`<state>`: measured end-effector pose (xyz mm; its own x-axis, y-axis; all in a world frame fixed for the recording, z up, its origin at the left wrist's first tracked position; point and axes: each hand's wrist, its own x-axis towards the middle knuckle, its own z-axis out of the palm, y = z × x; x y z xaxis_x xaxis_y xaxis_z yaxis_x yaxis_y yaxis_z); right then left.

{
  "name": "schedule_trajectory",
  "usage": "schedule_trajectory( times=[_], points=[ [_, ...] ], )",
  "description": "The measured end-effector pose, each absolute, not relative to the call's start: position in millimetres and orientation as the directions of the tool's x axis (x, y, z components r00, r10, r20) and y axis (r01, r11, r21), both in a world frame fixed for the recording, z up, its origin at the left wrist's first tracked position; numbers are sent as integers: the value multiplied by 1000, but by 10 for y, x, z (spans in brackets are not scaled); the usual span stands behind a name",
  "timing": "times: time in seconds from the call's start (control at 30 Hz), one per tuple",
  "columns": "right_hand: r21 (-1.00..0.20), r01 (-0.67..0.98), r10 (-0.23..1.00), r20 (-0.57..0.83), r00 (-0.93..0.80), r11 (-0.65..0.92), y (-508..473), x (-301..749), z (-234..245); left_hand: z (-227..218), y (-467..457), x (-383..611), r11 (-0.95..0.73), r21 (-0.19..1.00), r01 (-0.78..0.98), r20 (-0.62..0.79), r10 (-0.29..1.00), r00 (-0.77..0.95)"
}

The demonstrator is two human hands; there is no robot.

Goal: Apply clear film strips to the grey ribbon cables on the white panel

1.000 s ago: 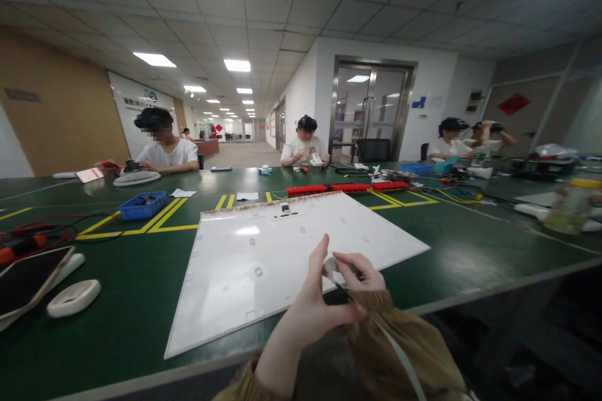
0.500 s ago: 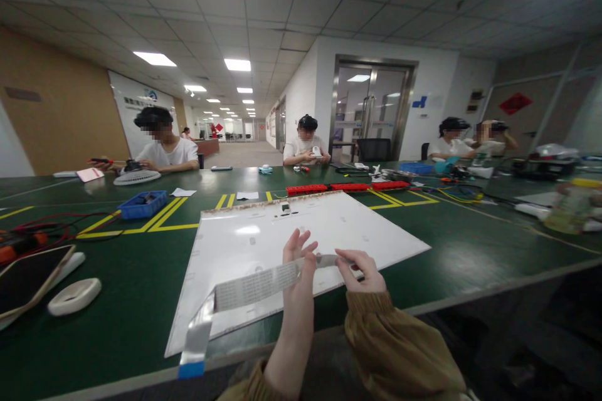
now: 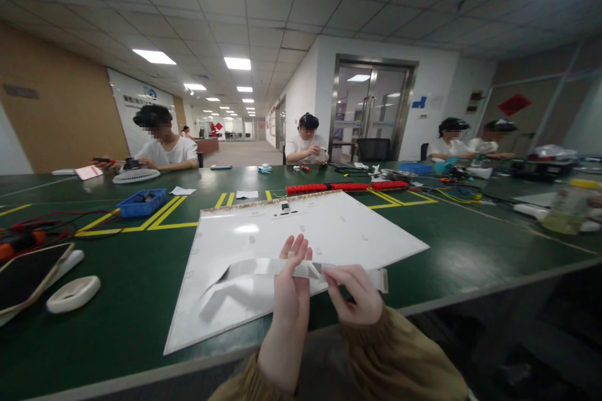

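A flat, silvery-white ribbon cable (image 3: 258,266) stretches across both hands above a large white panel (image 3: 348,232). My left hand (image 3: 292,288) is palm up, its thumb pressing the cable against the fingers. Close beside it, my right hand (image 3: 357,294) pinches the cable between thumb and fingertips, where the strip looks folded or twisted. One short end sticks out past the right hand. The longer part runs left from my left hand and bends down over the panel; its tip is blurred.
The panel lies on a green table (image 3: 132,294) with yellow tape lines. On the left are a white ring-shaped object (image 3: 74,294), a phone (image 3: 32,276) and a blue tray (image 3: 142,202). Red strips (image 3: 348,187) lie behind the panel. Several co-workers sit across the table.
The cable's long left part has swung up from the front edge, and its blue tip no longer shows. More cable now sticks out right of my right hand. Both hands stay close together.
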<state>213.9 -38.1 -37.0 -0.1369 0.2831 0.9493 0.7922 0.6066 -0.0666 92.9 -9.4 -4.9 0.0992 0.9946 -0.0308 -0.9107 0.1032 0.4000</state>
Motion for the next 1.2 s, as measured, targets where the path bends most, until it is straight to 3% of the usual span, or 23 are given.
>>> schedule_trajectory(
  times=[0.17, 0.33, 0.47, 0.77, 1.03, 1.2],
  points=[
    [-232, 820, 447, 894, -32, 523, -364, 2070, -428, -75, -74, 933, 75, 361, -930, -39, 997, 66],
    [-271, 838, 525, 851, -21, 473, -317, 2049, -484, -20, -93, 888, 70, 277, -958, -55, 997, 57],
    [-291, 857, 550, 835, 11, 425, -274, 2040, -545, -31, -93, 874, 42, 275, -961, -33, 999, 34],
    [-288, 762, 400, 916, 41, 580, -159, 2066, -576, -115, -75, 945, 162, 457, -875, 36, 979, 200],
    [-221, 843, 338, 940, 50, 491, -205, 2131, -535, -206, -51, 1029, 411, 508, -757, -17, 884, 468],
    [-95, 872, 243, 970, -28, 480, -283, 2134, -457, -237, -22, 1048, 472, 548, -691, 21, 818, 575]
  ],
)
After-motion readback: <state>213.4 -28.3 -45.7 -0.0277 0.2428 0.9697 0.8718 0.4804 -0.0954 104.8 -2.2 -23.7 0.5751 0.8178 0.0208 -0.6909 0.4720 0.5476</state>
